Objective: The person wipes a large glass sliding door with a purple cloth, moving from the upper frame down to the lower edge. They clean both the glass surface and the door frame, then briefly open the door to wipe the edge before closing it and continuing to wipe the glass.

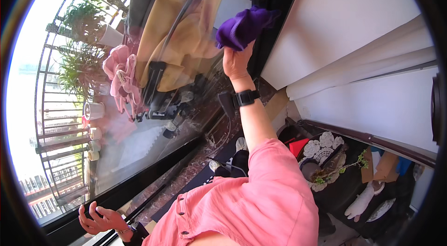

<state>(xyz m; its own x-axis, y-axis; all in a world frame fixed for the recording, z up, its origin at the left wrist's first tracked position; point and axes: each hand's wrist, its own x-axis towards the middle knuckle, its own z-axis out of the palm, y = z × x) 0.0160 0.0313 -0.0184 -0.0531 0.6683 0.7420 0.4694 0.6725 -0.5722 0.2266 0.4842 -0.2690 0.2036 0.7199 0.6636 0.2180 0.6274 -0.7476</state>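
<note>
My right hand [239,60] is raised at the end of an outstretched arm, gripping a bunched purple cloth [241,27]. The cloth lies against the edge of a large glass pane [139,155], where the glass meets an upright black frame [267,36]. Most of my right fingers are hidden behind the folds. Low on the left, my left hand [101,218] is empty, its fingers apart and curled. It is nearest to the black bottom rail [122,188] of the pane; whether it touches the rail, I cannot tell.
Beyond the glass are a tan cover [167,36], a pink cloth item [122,78], potted plants [82,61] and a metal railing [43,106]. To my right stands a dark table [335,207] with a crocheted doily [323,146] and a leafy sprig [340,169]. White panels [335,19] rise behind.
</note>
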